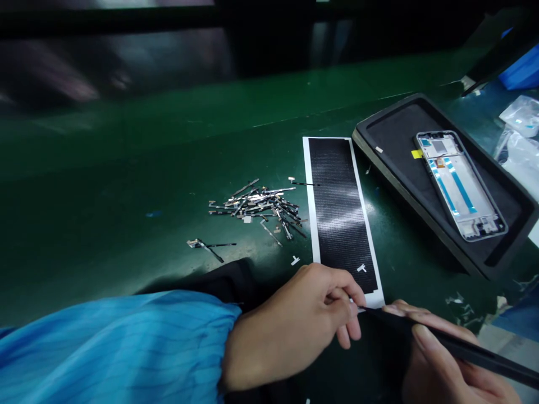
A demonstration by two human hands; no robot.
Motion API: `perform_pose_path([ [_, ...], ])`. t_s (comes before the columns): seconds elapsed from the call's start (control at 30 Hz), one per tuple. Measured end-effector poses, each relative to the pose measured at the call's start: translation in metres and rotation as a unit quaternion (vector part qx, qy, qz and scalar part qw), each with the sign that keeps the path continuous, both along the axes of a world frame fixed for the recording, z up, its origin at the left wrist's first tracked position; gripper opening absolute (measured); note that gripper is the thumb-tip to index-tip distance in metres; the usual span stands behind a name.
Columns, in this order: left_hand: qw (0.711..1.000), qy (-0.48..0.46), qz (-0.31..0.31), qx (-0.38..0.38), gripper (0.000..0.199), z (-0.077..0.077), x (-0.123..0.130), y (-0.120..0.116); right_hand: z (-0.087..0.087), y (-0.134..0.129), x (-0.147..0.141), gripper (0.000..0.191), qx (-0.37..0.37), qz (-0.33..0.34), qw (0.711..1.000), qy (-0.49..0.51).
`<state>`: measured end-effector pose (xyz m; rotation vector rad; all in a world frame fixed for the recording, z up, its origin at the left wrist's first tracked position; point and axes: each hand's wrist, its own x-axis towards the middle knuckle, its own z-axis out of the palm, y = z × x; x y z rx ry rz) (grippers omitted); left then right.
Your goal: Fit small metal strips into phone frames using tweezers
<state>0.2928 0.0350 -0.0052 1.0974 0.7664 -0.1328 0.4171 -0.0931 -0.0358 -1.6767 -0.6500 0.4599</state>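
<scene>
My left hand (311,314) is closed at the near end of a white-edged black sheet (339,207), thumb and fingers pinched on something too small to make out. From the lower right, my right hand (450,359) holds black tweezers (467,350), whose tips meet the fingertips of my left hand. Left of the sheet lies a pile of thin dark and silvery strips (265,205). Two more strips (208,247) lie crossed nearer to me. One small white piece (361,269) rests on the sheet, another (295,261) on the green table.
A black foam tray (396,146) at the right holds a silver phone frame (463,185) with blue strips and a yellow tab. Clear plastic bags (520,140) and a blue object (522,70) are at the far right. A dark raised edge crosses the back of the green table (105,185).
</scene>
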Motion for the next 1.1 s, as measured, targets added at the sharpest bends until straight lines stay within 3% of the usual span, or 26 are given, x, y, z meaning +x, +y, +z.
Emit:
perform_pose_path([
  [0.5,1.000,0.011,0.002,-0.012,0.011,0.000,0.000,0.000,-0.001,-0.005,0.003,0.012,0.011,0.038,0.999,-0.008],
  [0.73,1.000,0.008,-0.003,0.013,0.011,0.001,-0.001,-0.001,-0.003,0.011,-0.003,0.011,0.104,-0.016,0.994,0.003],
  [0.83,0.999,0.001,0.012,0.039,0.011,0.010,-0.002,-0.001,-0.004,0.016,-0.006,0.009,0.125,-0.049,0.991,0.015],
  [0.93,0.996,-0.013,0.044,0.078,0.018,0.025,-0.005,-0.003,-0.003,0.015,-0.010,0.005,0.151,-0.041,0.988,0.012],
  [1.03,0.988,-0.028,0.098,0.113,0.024,0.043,-0.010,-0.009,0.005,0.010,-0.022,0.008,0.167,0.032,0.984,-0.046],
  [1.1,0.981,-0.043,0.151,0.111,0.023,0.052,-0.014,-0.014,0.013,0.008,-0.034,0.008,0.137,0.098,0.982,-0.087],
])
